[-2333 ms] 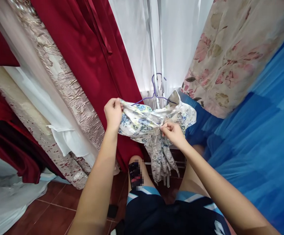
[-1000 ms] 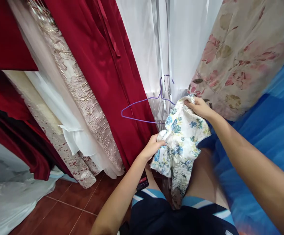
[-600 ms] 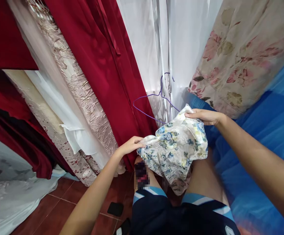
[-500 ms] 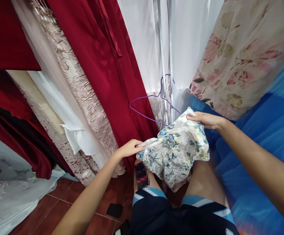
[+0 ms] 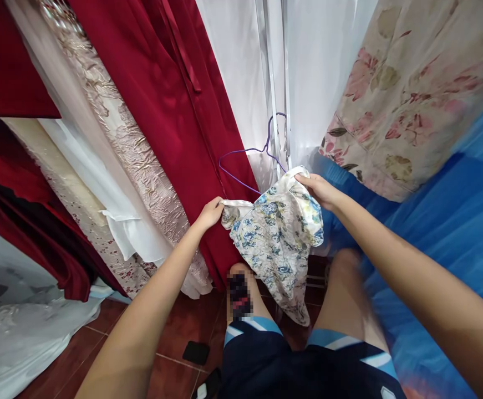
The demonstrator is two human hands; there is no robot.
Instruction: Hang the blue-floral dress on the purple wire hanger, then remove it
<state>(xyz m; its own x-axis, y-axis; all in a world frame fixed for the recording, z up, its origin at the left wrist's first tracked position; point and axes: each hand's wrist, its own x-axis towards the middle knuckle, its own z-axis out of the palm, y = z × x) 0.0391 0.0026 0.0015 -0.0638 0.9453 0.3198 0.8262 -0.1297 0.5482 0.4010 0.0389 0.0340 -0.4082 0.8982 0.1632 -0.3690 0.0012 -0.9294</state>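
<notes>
A white garment with blue and yellow flowers (image 5: 280, 233) hangs spread between my two hands, in front of my knees. My left hand (image 5: 211, 213) is closed on its left upper corner. At its right upper edge, my right hand (image 5: 318, 188) pinches the cloth between thumb and fingers. A purple clothes hanger (image 5: 241, 150) is just beyond the garment, its right part hidden behind the cloth. The hanger's hook lies against pale ribbons (image 5: 271, 83) that hang down the white fabric.
Long garments hang all round: a dark red one (image 5: 174, 105), a white one (image 5: 233, 50), a beige floral one (image 5: 407, 105) and blue tulle (image 5: 436, 244) at the right. On the red tile floor (image 5: 174, 332) lies a small black object (image 5: 196, 352).
Both hands have moved up and away from me with the garment, the right one also leftward. The garment now hangs longer and narrower. More of the hanger's right side is covered.
</notes>
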